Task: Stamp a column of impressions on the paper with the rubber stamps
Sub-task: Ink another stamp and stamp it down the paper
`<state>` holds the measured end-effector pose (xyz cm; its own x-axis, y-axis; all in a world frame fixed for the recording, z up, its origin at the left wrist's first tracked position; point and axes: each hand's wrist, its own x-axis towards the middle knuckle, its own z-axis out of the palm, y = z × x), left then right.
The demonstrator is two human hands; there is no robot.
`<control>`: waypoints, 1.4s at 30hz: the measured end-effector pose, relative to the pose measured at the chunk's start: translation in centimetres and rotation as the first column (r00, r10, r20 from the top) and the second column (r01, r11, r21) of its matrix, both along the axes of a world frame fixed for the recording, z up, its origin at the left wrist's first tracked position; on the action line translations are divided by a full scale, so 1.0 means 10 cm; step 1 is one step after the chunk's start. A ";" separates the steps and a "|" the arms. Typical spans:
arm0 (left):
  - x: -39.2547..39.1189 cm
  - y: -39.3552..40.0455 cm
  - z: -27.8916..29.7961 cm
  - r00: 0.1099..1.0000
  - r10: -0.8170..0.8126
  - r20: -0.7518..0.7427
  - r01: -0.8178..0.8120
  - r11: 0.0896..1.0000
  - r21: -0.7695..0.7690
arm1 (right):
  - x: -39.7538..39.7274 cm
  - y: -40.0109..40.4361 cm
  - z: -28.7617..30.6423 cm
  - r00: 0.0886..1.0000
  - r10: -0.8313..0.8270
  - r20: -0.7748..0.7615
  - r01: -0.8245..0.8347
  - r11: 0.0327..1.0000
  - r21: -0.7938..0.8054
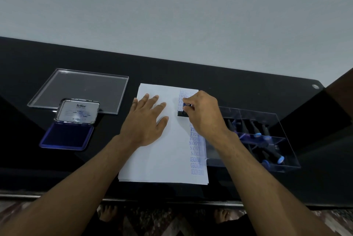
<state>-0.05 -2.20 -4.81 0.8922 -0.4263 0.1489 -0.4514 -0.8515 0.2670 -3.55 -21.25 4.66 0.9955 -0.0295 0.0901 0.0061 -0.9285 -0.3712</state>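
Note:
A stack of white paper [164,159] lies on the black table in front of me. A column of blue impressions [194,149] runs down its right side. My left hand [147,121] rests flat on the paper's upper left part, fingers spread. My right hand [204,113] grips a black rubber stamp with a blue top [183,111], and its base sits on the paper in the upper part of the column. My fingers hide most of the stamp's handle.
An open blue ink pad [66,135] with its lid raised stands to the left. Behind it lies a clear plastic lid [82,88]. A clear plastic box [267,140] holding several more stamps stands just right of the paper. The table's front edge is near me.

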 end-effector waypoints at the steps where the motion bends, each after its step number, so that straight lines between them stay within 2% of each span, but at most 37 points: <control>1: 0.00 0.00 -0.01 1.000 0.000 0.002 0.000 1.000 -0.003 | 0.01 0.00 -0.01 1.000 0.000 -0.001 0.000 1.000 -0.003; 7: 0.01 0.01 -0.03 1.000 0.000 0.019 0.001 1.000 -0.011 | 0.08 0.01 0.01 0.996 0.002 -0.094 -0.006 0.999 -0.038; 26: -0.01 0.01 -0.02 1.000 0.002 0.029 -0.001 1.000 -0.023 | 0.12 0.02 0.00 0.992 -0.028 -0.120 0.018 0.996 -0.084; 35: 0.00 0.02 -0.03 0.999 0.002 0.034 -0.001 1.000 -0.023 | 0.09 -0.01 -0.01 0.997 -0.063 -0.049 0.063 0.998 -0.006; 42: -0.01 0.00 0.00 1.000 0.005 0.010 -0.005 0.999 -0.033 | 0.07 -0.04 0.02 0.997 -0.052 -0.052 0.054 0.998 0.044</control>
